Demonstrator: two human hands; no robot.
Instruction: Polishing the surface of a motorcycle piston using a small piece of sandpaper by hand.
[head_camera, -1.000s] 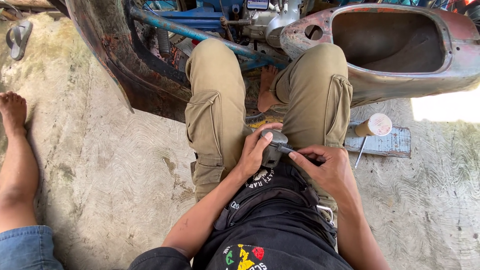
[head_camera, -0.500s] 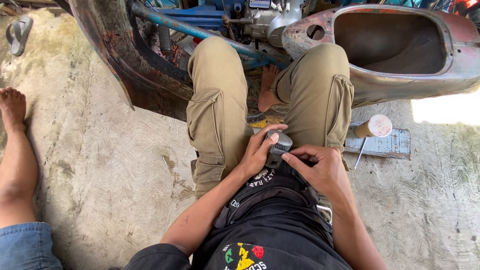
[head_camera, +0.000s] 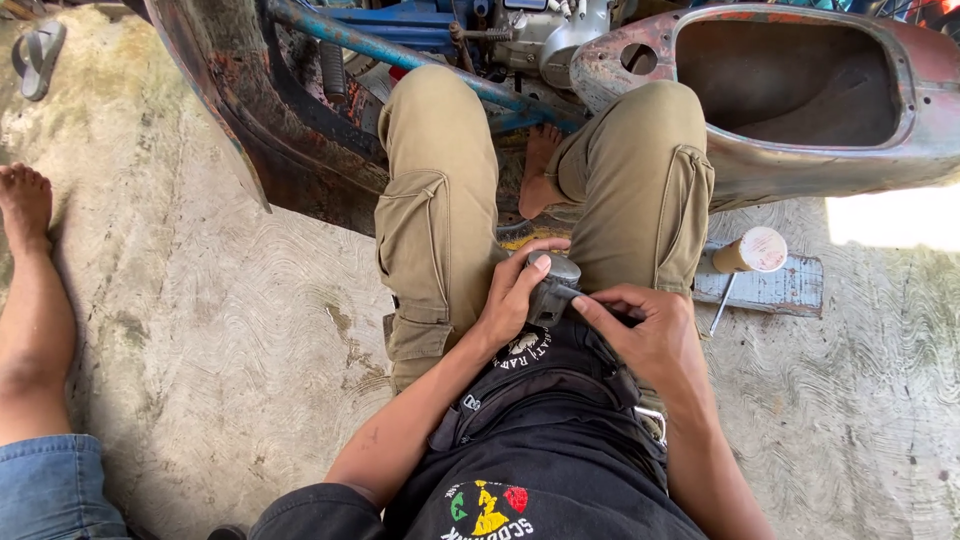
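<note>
I sit on a concrete floor with my knees drawn up in khaki cargo trousers (head_camera: 440, 200). My left hand (head_camera: 520, 290) wraps around a small grey metal cylindrical part (head_camera: 556, 275) held in my lap. My right hand (head_camera: 640, 325) pinches the dark lower end of that same part with thumb and fingers. A black waist bag (head_camera: 530, 390) lies across my lap just below both hands. My bare foot (head_camera: 540, 175) rests under the frame ahead.
A rusty scooter body (head_camera: 800, 90) with a blue frame tube (head_camera: 400, 55) stands right in front of my knees. A wooden-handled tool (head_camera: 750, 255) lies on a grey board at the right. Another person's bare leg (head_camera: 30, 300) and denim shorts are at the left; a sandal (head_camera: 38, 55) lies top left.
My hands have shifted slightly on the grey part, the left thumb now over its top. Otherwise the scene is unchanged.
</note>
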